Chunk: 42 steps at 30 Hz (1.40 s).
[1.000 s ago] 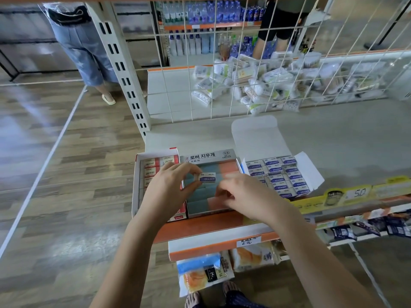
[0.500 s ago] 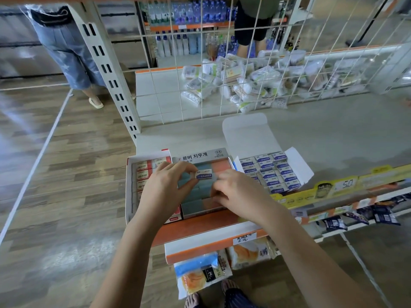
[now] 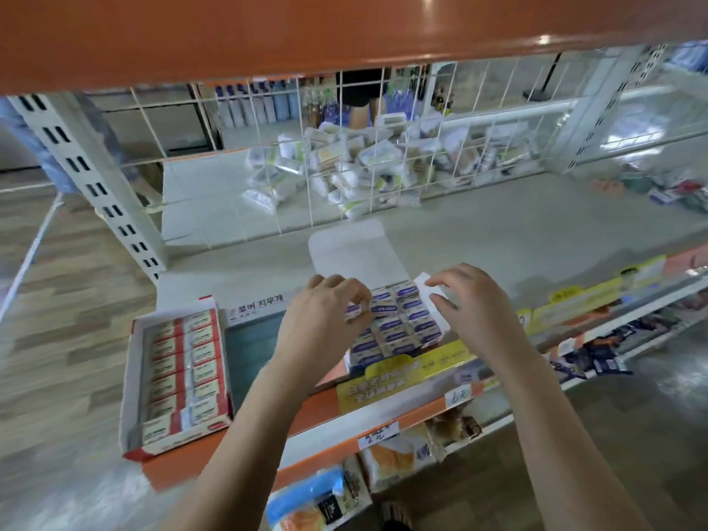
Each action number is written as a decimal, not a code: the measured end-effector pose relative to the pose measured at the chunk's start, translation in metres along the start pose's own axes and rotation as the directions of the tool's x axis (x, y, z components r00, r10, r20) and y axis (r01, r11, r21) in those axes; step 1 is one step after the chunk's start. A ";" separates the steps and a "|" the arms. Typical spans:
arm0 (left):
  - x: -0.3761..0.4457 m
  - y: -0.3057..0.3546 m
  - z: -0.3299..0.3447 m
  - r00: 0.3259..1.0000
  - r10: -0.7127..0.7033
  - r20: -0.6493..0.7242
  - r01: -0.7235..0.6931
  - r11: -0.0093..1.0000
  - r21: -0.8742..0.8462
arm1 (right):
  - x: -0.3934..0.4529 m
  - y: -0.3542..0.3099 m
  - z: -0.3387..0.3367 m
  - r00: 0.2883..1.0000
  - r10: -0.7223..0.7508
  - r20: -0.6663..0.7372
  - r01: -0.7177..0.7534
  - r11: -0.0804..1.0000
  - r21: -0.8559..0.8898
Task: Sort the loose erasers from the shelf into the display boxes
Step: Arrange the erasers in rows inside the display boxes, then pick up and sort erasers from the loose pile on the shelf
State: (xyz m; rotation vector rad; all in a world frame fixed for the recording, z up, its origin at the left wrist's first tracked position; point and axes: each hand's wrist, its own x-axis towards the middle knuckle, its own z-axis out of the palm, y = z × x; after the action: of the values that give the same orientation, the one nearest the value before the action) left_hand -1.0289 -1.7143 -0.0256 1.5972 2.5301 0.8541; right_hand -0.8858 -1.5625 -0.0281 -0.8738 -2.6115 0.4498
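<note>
Three display boxes stand along the shelf's front edge. The red-and-white box on the left holds rows of red-labelled erasers. In the middle is a teal box, partly hidden by my left forearm. The white box on the right, lid flap open, is filled with blue-labelled erasers. My left hand hovers at that box's left edge, its curled fingertips pinching a blue-labelled eraser. My right hand is over the box's right flap, fingers spread and relaxed, holding nothing.
A wire grid backs the grey shelf, with a pile of packets behind it. An orange shelf hangs overhead. Yellow price strips line the front edge; snack packets sit below. Loose items lie far right.
Both hands left the teal middle box and moved right to the white box. The left hand carried the blue-labelled eraser along. The camera tilted up under the upper shelf.
</note>
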 end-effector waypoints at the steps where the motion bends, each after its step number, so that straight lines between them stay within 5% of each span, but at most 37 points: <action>1: 0.005 0.007 0.006 1.000 -0.003 0.014 0.002 1.000 0.013 | 0.002 0.007 0.000 1.000 0.015 -0.002 -0.015 1.000 0.003; 13: 0.034 0.041 0.063 0.982 -0.188 -0.008 0.185 0.960 0.211 | 0.016 0.044 0.006 0.991 -0.056 0.122 0.040 0.991 0.129; 26: 0.033 0.046 0.078 0.970 -0.223 -0.094 0.240 0.939 0.248 | 0.020 0.058 0.012 0.984 -0.128 0.127 0.107 0.981 0.164; 36: 0.033 0.041 0.073 0.992 -0.128 -0.009 0.126 0.954 0.272 | 0.014 0.056 0.003 0.991 -0.091 0.101 0.073 0.983 0.171; 42: 0.077 0.066 0.064 0.987 0.078 0.141 -0.113 0.959 0.259 | 0.022 0.084 -0.026 0.996 0.019 0.086 -0.019 1.000 0.003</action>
State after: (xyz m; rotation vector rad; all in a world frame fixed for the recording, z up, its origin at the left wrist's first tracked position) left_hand -0.9914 -1.6002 -0.0298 1.7955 2.5813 0.4102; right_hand -0.8482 -1.4803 -0.0341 -0.8978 -2.6815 0.5076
